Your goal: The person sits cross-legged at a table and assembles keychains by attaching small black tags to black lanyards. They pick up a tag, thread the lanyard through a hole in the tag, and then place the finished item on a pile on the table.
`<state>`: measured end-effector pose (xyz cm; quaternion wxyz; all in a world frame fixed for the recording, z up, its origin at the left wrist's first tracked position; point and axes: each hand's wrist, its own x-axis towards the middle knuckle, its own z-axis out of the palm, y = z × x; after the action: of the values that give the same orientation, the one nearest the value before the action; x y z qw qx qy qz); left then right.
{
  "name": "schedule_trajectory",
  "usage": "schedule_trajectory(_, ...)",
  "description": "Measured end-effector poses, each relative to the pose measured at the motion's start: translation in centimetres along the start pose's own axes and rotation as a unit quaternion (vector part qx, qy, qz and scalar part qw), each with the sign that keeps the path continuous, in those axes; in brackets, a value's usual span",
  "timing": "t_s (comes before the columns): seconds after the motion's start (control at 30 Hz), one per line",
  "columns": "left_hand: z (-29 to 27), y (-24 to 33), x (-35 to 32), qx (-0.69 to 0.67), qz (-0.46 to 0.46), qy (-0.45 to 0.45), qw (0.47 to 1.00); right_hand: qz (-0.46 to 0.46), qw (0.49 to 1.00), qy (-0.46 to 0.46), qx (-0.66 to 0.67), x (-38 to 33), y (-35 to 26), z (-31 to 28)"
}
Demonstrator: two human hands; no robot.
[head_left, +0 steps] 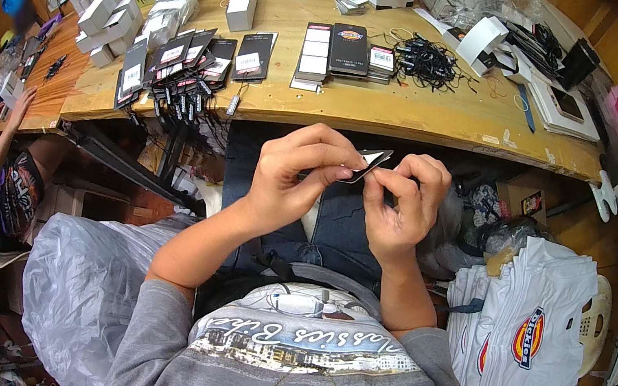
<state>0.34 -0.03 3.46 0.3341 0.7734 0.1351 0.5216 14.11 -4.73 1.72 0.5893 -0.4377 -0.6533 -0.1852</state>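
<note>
Above my lap, just short of the table's front edge, my left hand (297,174) pinches a black hang tag (359,172) with a white patch on its face. The tag is tilted. My right hand (403,206) is closed in a pinch at the tag's right edge; whether a string is between those fingertips is too small to see. Beyond my hands on the table are a stack of black tags (350,53), a stack of white-and-red labelled tags (314,57) and a tangle of black hang strings (429,63).
Several strung tags (184,59) lie at the table's left, strings drooping over the edge. Small white boxes (108,21) stand behind them. Folded white T-shirts (498,342) are piled at my right, a plastic bag (75,301) at my left. A co-worker's hand (23,103) is far left.
</note>
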Motion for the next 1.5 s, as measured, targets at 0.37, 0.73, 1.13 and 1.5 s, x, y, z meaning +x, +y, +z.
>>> schedule_trajectory(0.37, -0.1, -1.2, -0.3, -0.303, -0.264, 0.01, 0.916, 0.031, 0.993, -0.043, 0.102, -0.3, 0.9, 0.6)
schedule_trajectory(0.73, -0.5, -0.6, -0.3, -0.153, -0.163, 0.019, 0.975, 0.187, 0.901, -0.19, 0.343, -0.6, 1.5, 0.4)
schedule_trajectory(1.13, -3.7, -1.2, -0.7, -0.232, -0.24, 0.034, 0.942, 0.372, 0.803, -0.24, 0.399, -2.9, 2.8, 0.0)
schedule_trajectory(1.5, -1.8, -1.0, -0.6, -0.186, -0.3, 0.05, 0.934, 0.425, 0.726, -0.251, 0.478, -0.6, 3.0, -1.7)
